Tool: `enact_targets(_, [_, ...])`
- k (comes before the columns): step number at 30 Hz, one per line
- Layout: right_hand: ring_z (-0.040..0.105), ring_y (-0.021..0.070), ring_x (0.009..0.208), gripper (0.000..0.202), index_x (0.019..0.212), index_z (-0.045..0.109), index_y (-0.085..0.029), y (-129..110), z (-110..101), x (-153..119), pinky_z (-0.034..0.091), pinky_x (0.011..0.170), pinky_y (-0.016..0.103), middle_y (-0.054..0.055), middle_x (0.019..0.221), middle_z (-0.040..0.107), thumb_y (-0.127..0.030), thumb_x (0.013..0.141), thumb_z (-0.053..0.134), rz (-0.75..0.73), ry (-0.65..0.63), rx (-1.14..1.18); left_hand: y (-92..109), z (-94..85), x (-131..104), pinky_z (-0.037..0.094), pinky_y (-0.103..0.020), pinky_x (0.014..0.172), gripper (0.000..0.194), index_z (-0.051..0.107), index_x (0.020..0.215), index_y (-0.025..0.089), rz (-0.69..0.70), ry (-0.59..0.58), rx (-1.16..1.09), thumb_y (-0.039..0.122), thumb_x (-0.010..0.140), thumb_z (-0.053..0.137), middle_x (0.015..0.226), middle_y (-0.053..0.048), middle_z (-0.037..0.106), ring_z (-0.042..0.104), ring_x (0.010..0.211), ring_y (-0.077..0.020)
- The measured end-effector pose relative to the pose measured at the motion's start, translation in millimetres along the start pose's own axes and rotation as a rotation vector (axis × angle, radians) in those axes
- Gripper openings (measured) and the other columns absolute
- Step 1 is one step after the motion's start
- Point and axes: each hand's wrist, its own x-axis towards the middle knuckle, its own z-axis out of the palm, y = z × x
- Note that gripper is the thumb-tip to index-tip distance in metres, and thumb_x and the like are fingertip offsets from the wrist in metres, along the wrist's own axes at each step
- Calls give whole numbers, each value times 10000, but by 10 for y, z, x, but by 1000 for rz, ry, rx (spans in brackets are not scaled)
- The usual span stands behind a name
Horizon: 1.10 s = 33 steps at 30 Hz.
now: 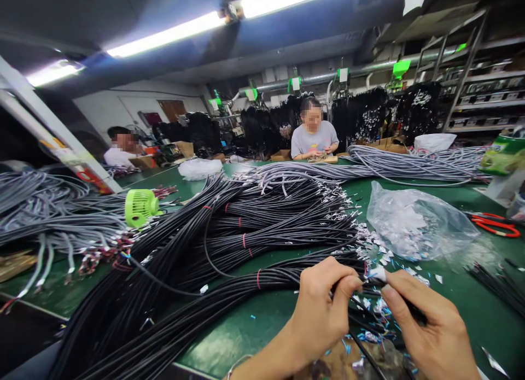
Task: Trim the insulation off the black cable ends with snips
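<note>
Near the table's front edge, my left hand (328, 298) is closed in a pinch on a thin black cable (367, 352), which runs down below it. My right hand (430, 322) is closed too, with thumb and forefinger at a small white piece (377, 273) by the cable's end. The fingers partly hide where the two meet. Just beyond my left hand lie bundles of black cables (246, 281), tied with red bands, their stripped ends pointing right. White and blue scraps (381, 309) are scattered under and around both hands.
A clear plastic bag (422, 221) of white scraps lies at right, beside red-handled scissors (494, 224). Grey cables (410, 164) stretch across the back. A green fan (140, 208) stands left, near more grey cables (41, 205). Two people (314, 134) sit across the green table.
</note>
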Motion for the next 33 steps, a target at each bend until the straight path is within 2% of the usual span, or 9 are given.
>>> enact_targets(3, [691,158,785,173,969,680,-236,40,-14,-25,547,756,215,19,880,728,-191,826,594,16,-39,19,-6,-14,23,306,-202,443,402,563,577,127,-198,-148,-215,259,928,419,485,27,432,388,435,-71])
enact_targets(5, [685,166,774,152,957,678,-239,62,-26,-34,543,732,226,22,876,724,-220,832,594,67,-38,8,-5,-7,26,296,-197,433,392,578,578,122,-229,-155,-264,259,918,438,479,29,433,374,425,-66])
enact_targets(7, [660,159,683,137,943,660,-229,54,-44,-18,531,604,215,28,828,701,-284,842,586,135,-35,50,5,11,19,320,-200,471,291,629,619,114,-166,-86,-194,209,872,522,523,8,508,423,475,-76])
enact_targets(10, [532,123,529,130,822,608,-219,-25,-73,53,425,441,210,2,688,588,-348,830,596,232,-75,182,25,49,-1,347,-206,512,145,672,672,103,-23,-1,-76,126,799,606,588,-24,587,479,534,-92])
enact_targets(15, [461,120,557,150,705,559,-212,-109,-106,149,381,483,228,-9,662,505,-292,828,592,366,-152,253,31,98,-30,378,-199,500,85,679,709,78,112,55,1,66,770,620,608,-48,606,504,534,-98])
enact_targets(21, [505,153,621,238,748,560,-196,-13,-89,123,424,533,256,4,670,518,-424,775,624,605,-217,529,-9,113,-17,439,-197,600,78,678,752,73,155,51,-21,37,779,614,694,-72,638,564,642,-120])
enact_targets(25, [486,155,649,255,735,560,-195,-31,-74,134,401,541,255,13,704,514,-441,788,602,572,-263,667,-57,140,16,413,-207,597,134,675,735,82,104,-49,-34,79,826,577,684,-63,622,537,633,-119])
enact_targets(29, [452,136,640,188,683,550,-195,-16,-63,160,383,571,245,-1,679,489,-325,788,635,470,-170,457,-64,174,3,341,-221,520,196,666,693,88,33,-108,13,128,849,553,594,-33,556,467,552,-107])
enact_targets(33, [335,87,475,196,798,525,-222,65,-77,166,266,409,202,-60,583,375,-380,785,640,705,27,592,-37,169,-24,324,-223,515,211,657,669,98,8,-81,-7,160,844,558,578,-25,550,450,533,-101])
